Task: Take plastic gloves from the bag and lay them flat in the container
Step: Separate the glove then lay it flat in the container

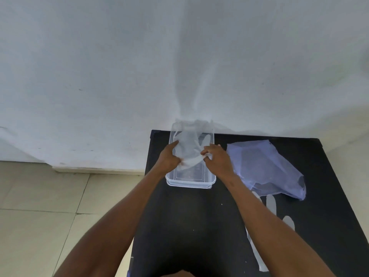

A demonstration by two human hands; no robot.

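Glove (pixel 189 150), translucent, held over clear container (pixel 191 181); left hand (pixel 168 158) and right hand (pixel 217 159) pinch its edges; bag (pixel 265 168) lies beside.

The container (pixel 191 179) is clear hard plastic, smooth and slightly glossy along its rim. The glove (pixel 189 150) over it is thin, filmy, translucent plastic, crinkled and milky. To the right, the bag (pixel 267 166) is soft, pale bluish translucent film, wrinkled. The table top (pixel 179 216) looks matt black. The far wall (pixel 119 66) is matt white; the floor tiles (pixel 40 196) are smooth, pale.
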